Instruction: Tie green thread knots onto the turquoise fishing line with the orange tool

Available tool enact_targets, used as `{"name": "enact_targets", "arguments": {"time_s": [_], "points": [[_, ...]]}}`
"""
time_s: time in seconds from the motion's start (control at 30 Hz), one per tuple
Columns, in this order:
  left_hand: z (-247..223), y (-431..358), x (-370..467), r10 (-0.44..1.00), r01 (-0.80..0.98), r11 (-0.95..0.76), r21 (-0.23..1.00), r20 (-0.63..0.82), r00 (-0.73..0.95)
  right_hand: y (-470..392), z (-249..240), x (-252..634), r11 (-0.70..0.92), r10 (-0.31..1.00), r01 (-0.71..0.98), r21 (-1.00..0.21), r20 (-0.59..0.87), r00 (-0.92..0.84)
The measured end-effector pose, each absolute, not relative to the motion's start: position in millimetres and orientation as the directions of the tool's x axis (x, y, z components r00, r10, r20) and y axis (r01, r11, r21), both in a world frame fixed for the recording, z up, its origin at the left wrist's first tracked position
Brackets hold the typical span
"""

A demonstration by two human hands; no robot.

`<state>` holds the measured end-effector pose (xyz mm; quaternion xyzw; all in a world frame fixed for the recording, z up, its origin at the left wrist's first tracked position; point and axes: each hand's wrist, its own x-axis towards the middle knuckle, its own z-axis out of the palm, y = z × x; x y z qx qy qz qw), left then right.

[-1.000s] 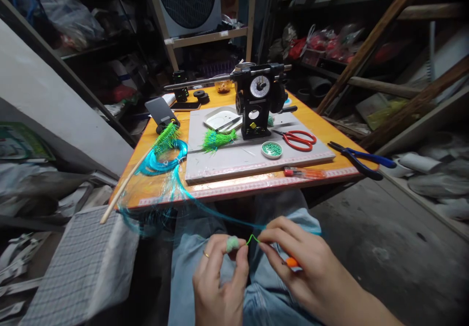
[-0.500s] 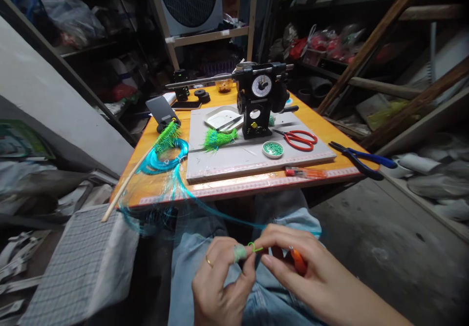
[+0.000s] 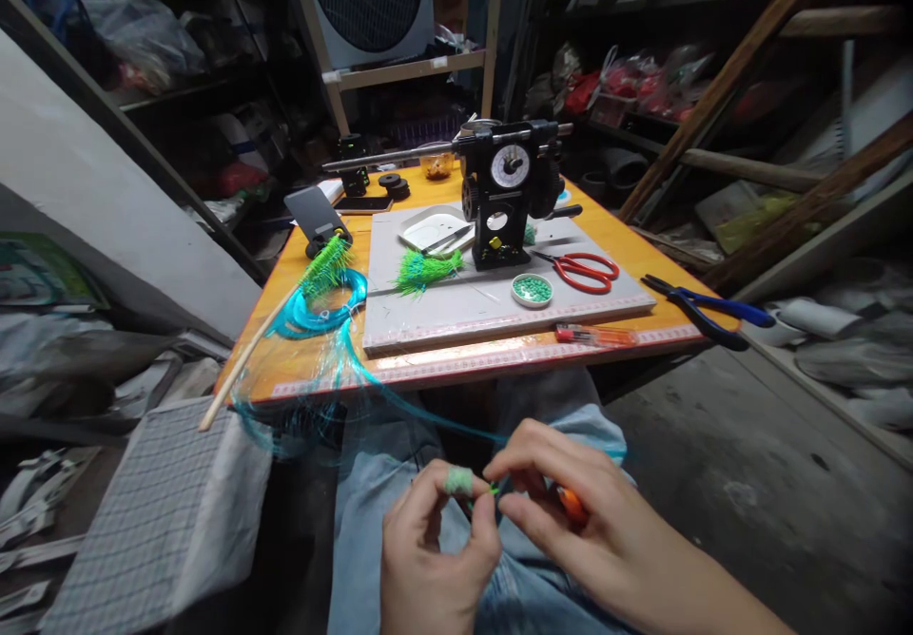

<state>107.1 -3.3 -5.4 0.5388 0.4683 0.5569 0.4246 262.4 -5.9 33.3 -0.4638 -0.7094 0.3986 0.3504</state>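
Low over the jeans, my left hand [image 3: 438, 549] pinches a small bright green strand [image 3: 493, 490] between thumb and forefinger; a pale green wrap [image 3: 458, 481] circles that forefinger. Just to its right, my right hand [image 3: 571, 511] is curled round an orange-handled tool [image 3: 573, 506], most of which is hidden in the palm. The right thumb and forefinger are slightly apart beside the green strand. A bundle of blue line [image 3: 428, 414] runs from the table edge toward the right knee, passing behind my right hand.
On the orange table [image 3: 285, 307] are a black geared device [image 3: 503, 198], red scissors [image 3: 589, 272], a dish of green beads [image 3: 532, 290], blue-handled pliers [image 3: 703, 310], green bristly bundles [image 3: 428, 272], a blue coil [image 3: 314, 307] and a wooden stick [image 3: 246, 355] overhanging the left edge.
The green loop between my hands has shrunk to a short bit at my left fingertips. My right thumb and forefinger have parted slightly, and the orange tool has turned further into the palm.
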Motion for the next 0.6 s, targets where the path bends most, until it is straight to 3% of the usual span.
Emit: {"name": "enact_targets", "arguments": {"time_s": [0.13, 0.3, 0.43, 0.6], "points": [[1.0, -3.8, 111.6, 0.994, -0.13, 0.002, 0.992, -0.016, -0.112, -5.6, 32.5, 261.7, 0.279, 0.933, 0.37, -0.886, 0.16, -0.322], [-0.4, 1.2, 109.3, 0.986, -0.313, 0.14, 0.939, -0.16, -0.038, -6.3, 27.9, 259.9, 0.257, 0.946, 0.339, -0.905, 0.165, -0.278], [-2.6, 3.8, 105.4, 0.98, -0.459, 0.186, 0.869, -0.197, 0.024, -10.3, 20.9, 255.8, 0.104, 0.964, 0.281, -0.954, 0.028, -0.263], [1.2, 3.4, 106.5, 0.971, -0.487, 0.214, 0.847, -0.239, 0.01, -17.9, 10.3, 244.2, -0.119, 0.935, 0.107, -0.987, -0.148, -0.321]]}}
